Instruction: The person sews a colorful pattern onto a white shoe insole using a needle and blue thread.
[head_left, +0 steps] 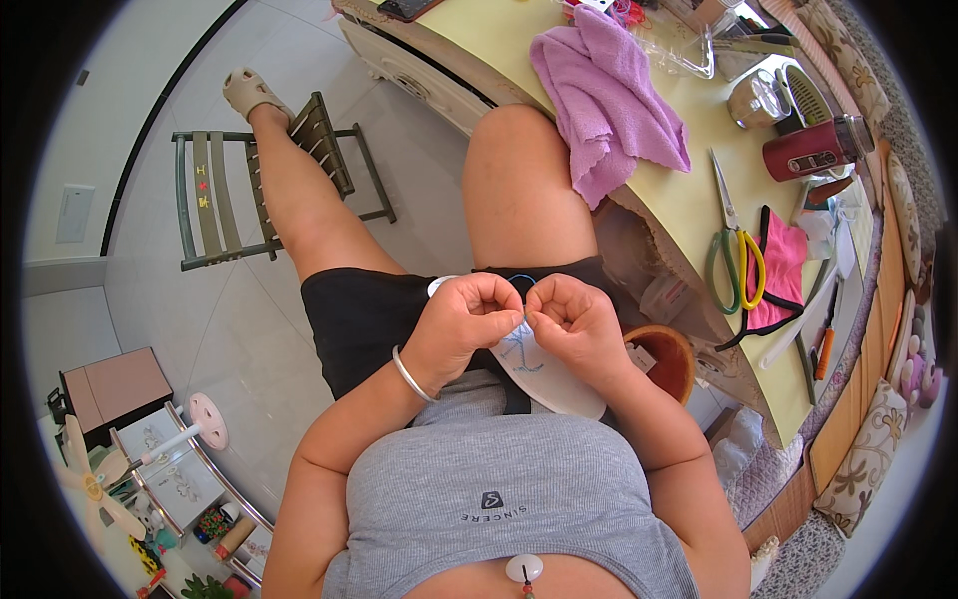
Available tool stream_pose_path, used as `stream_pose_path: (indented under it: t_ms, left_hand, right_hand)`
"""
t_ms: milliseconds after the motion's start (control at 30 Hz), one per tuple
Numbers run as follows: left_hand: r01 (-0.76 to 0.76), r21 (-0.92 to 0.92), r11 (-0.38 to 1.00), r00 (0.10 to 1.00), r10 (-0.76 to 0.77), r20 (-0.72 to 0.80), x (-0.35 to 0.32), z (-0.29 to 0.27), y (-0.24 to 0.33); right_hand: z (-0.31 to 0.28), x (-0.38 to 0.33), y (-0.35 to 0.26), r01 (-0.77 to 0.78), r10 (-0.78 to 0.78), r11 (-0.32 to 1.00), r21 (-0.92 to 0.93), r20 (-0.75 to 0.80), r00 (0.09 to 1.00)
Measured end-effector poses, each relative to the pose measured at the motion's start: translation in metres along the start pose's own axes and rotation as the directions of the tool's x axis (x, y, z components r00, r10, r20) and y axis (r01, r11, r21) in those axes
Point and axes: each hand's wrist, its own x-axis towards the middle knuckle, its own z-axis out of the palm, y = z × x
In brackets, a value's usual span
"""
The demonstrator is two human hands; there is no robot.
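Across my lap lies a white, rounded flat piece (561,382) like an insole, with blue stitching on its surface. Just above it my two hands meet fingertip to fingertip. My left hand (461,324), with a silver bangle at the wrist, is closed in a pinch on a blue thread (522,278). My right hand (579,324) pinches the same thread beside it, thumb against forefinger. A small loop of the thread arches above the fingertips. Whether a needle is between the fingers is too small to tell. Part of the white piece is hidden under my hands.
The yellow-topped table (664,215) at right bears a purple towel (614,95), scissors (736,245), pink cloth (781,265), a maroon flask (816,150) and a glass jar (756,100). A wooden bucket (667,359) stands below. My foot rests by a folding chair (215,195).
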Motion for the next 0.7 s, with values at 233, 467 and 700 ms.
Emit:
stream_pose_path:
  t_ms: [233, 467, 700]
  left_hand:
    - [0.002, -0.005, 1.0, 1.0, -0.002, -0.01, -0.0001, 0.0019, -0.0004]
    - [-0.001, 0.001, 1.0, 1.0, 0.001, -0.03, 0.0009, 0.001, -0.0024]
    - [-0.01, -0.001, 1.0, 1.0, 0.01, -0.027, 0.0005, 0.001, -0.0025]
  right_hand:
    - [-0.0005, -0.0004, 0.0008, 0.008, -0.008, 1.0, 0.008, 0.005, 1.0]
    - [0.0002, -0.0003, 0.0024, 0.021, -0.021, 1.0, 0.012, -0.001, 1.0]
    - [0.0001, -0.0008, 0.0035, 0.012, -0.012, 1.0, 0.027, -0.01, 1.0]
